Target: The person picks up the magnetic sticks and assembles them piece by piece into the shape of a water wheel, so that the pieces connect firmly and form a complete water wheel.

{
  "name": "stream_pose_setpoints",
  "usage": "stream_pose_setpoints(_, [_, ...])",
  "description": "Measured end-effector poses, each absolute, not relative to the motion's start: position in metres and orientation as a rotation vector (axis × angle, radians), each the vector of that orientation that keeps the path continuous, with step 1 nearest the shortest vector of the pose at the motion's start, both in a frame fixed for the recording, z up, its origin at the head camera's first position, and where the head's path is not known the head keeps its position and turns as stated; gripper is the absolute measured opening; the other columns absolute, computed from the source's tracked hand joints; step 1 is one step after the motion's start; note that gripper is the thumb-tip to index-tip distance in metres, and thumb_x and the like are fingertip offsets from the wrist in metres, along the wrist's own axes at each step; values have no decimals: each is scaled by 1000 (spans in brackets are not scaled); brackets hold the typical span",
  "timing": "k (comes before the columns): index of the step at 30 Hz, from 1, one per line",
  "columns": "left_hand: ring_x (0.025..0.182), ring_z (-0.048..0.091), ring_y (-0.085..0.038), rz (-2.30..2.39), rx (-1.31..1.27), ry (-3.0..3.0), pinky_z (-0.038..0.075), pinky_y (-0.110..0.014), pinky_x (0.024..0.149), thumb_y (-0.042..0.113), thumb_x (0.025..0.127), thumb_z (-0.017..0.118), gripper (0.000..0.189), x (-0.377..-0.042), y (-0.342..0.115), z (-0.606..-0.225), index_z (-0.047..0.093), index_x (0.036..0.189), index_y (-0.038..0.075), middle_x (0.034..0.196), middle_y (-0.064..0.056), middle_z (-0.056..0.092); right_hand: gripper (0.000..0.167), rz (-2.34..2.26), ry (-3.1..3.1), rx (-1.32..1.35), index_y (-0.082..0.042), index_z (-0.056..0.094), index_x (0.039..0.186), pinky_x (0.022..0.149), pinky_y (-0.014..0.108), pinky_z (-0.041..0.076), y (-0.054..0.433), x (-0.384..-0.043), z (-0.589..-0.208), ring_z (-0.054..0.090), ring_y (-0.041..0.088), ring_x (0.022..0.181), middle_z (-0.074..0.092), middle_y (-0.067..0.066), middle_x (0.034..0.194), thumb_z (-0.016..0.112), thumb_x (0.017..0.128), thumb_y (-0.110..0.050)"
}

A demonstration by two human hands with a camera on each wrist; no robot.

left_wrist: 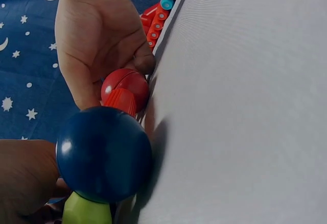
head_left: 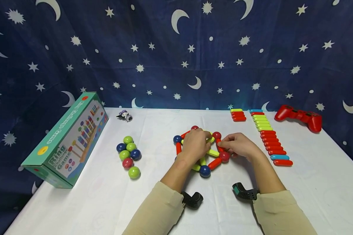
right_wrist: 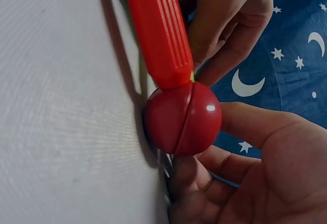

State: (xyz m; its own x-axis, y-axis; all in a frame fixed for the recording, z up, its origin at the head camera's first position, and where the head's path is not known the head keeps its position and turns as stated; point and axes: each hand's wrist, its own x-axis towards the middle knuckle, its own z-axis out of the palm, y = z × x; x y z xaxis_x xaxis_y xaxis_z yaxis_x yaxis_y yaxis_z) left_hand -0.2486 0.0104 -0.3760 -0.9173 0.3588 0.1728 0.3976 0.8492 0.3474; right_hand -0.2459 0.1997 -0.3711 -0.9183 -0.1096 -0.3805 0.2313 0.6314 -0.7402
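In the head view, red and yellow rods and balls form a ring with spokes in mid-table. My left hand reaches over it, thumb and fingers on either side of a yellow rod; the hub is hidden under the hand. On the ring's right side my right hand pinches a short red rod between two red balls. The nearer red ball fills the middle of the right wrist view, joined to another red rod. In the left wrist view a blue ball stands foremost.
Loose green, blue and red balls cluster at left, beside a green game box. A small figurine stands behind them. At right lie rows of rods and a red game controller. A starry cloth hangs behind.
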Motion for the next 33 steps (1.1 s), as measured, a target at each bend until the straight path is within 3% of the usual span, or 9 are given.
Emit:
stream_pose_setpoints(7, [101, 65, -20, -566, -603, -2937, 51, -32, 92, 22, 97, 71, 23, -248, 11, -377, 80, 117, 16, 111, 0, 77, 37, -1177, 2475, 89, 0, 68, 114, 59, 26, 42, 201, -246, -372, 52, 19, 69, 59, 4, 81, 67, 98, -34])
stream_pose_setpoints(17, [96, 69, -20, -665, -551, -2939, 54, -33, 85, 20, 97, 67, 22, -251, 1, -367, 81, 113, 15, 107, 0, 77, 42, -1032, 2488, 21, -4, 65, 115, 62, 28, 44, 203, -243, -364, 53, 20, 71, 60, 7, 86, 69, 95, -41])
stream_pose_setpoints(26, [103, 65, -28, -839, -303, -2934, 54, -43, 91, 16, 96, 67, 25, -263, -42, -360, 79, 118, 13, 112, -8, 75, 51, -946, 2326, -52, -7, 54, 116, 65, 33, 59, 210, -233, -350, 64, 23, 76, 64, 10, 97, 83, 85, -36])
stream_pose_setpoints(33, [86, 64, -24, -961, -123, -3006, 54, -37, 76, 16, 95, 68, 22, -267, -66, -368, 78, 113, 9, 101, -8, 73, 44, -940, 2361, -58, -7, 58, 113, 66, 34, 60, 212, -233, -349, 64, 23, 76, 64, 11, 96, 82, 87, -33])
